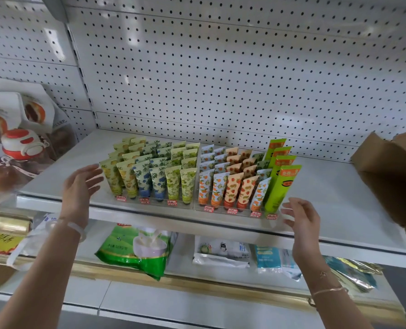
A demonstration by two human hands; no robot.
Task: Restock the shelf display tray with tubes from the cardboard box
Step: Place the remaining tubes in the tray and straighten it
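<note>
**Both grips open, either side of a filled tray**

A white pegboard wall (221, 67) backs the white shelf (327, 193). The cardboard box (387, 176) sits at the shelf's right end, well apart from the tray and partly cut off by the frame edge. Its contents are hidden.

The clear display tray (192, 211) stands mid-shelf near the front edge. It is filled with rows of tubes (173, 184) standing cap down. Yellow, blue and green prints fill the left half and orange and red prints the right, with taller bright green tubes along the right edge.

The left grip (78, 186) hangs just beside the tray's left side, fingers straight and spread, holding nothing. The right grip (304, 222) hangs just beside the tray's front right corner, fingers loosely spread, also holding nothing.

Small red price labels (207, 208) line the tray's front.
</note>
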